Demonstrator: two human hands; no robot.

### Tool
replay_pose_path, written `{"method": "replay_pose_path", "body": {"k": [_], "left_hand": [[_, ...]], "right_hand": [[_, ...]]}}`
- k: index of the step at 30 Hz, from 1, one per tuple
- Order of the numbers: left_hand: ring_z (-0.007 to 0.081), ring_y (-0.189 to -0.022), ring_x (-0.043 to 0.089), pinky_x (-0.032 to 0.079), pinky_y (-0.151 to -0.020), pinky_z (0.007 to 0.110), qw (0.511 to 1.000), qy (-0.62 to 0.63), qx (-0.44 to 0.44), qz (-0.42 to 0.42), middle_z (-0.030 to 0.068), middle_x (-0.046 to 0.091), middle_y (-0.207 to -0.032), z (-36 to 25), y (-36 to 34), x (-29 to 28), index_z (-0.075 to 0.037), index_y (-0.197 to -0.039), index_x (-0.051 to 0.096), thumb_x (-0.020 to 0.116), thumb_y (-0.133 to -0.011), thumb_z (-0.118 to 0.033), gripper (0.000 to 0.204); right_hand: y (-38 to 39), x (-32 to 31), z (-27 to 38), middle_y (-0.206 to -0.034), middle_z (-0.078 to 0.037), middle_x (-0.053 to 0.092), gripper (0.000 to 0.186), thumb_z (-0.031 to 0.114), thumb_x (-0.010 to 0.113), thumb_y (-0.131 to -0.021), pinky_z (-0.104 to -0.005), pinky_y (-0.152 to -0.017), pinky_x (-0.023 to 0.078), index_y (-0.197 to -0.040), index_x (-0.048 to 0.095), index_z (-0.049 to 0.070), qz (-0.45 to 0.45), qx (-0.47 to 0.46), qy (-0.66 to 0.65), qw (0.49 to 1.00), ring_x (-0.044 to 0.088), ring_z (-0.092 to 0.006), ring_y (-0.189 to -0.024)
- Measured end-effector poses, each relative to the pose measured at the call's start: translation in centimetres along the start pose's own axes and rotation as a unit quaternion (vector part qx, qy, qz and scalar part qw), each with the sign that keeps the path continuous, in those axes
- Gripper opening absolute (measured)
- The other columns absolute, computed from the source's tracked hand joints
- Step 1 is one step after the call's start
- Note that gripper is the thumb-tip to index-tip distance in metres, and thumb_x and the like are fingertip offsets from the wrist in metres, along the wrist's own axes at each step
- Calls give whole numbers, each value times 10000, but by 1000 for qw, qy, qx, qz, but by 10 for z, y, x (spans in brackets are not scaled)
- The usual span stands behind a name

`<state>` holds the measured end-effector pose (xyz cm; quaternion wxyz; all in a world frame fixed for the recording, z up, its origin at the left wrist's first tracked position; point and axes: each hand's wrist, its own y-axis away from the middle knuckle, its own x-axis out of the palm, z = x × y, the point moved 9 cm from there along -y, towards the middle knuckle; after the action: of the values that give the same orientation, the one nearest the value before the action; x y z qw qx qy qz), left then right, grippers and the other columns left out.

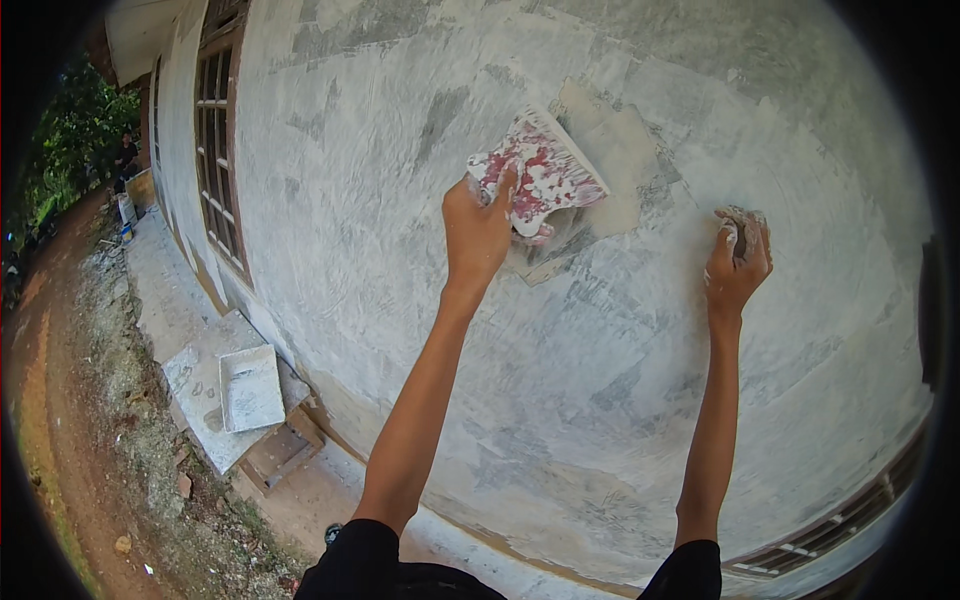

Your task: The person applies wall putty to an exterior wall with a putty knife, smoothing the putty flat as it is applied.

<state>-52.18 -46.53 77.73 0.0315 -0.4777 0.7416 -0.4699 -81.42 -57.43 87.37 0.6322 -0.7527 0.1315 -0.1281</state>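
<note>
My left hand (478, 215) grips a red plastic spreader (537, 165) smeared with white putty, its straight edge against the grey and white plastered wall (380, 150). Around and under the spreader is a cream patch of putty (625, 150). Further right, my right hand (738, 250), coated with white paste on the fingers, is closed on a small dark object against the wall; I cannot make out what it is.
A white square tray (251, 388) rests on a splattered board (190, 395) over a low wooden stand at lower left. Barred windows (218, 140) are set in the wall. A dirt path (55, 400) runs along the left, with a person (126, 160) far back near trees.
</note>
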Motion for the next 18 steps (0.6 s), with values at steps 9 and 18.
{"method": "replay_pose_path", "body": {"k": [9, 18], "left_hand": [[315, -513, 570, 413, -508, 398, 984, -171, -1, -43, 253, 589, -631, 48, 35, -7, 99, -753, 588, 649, -823, -108, 226], [237, -559, 630, 454, -516, 361, 969, -165, -182, -4, 187, 632, -670, 38, 56, -68, 113, -842, 602, 610, -864, -97, 211]], "right_hand": [[2, 4, 4, -793, -75, 618, 178, -14, 504, -754, -311, -714, 438, -838, 656, 23, 3, -7, -4, 1000, 532, -219, -742], [1, 3, -7, -813, -90, 626, 177, 8, 519, -756, -332, -720, 438, -844, 671, 27, 3, 7, -9, 1000, 539, -239, -750]]}}
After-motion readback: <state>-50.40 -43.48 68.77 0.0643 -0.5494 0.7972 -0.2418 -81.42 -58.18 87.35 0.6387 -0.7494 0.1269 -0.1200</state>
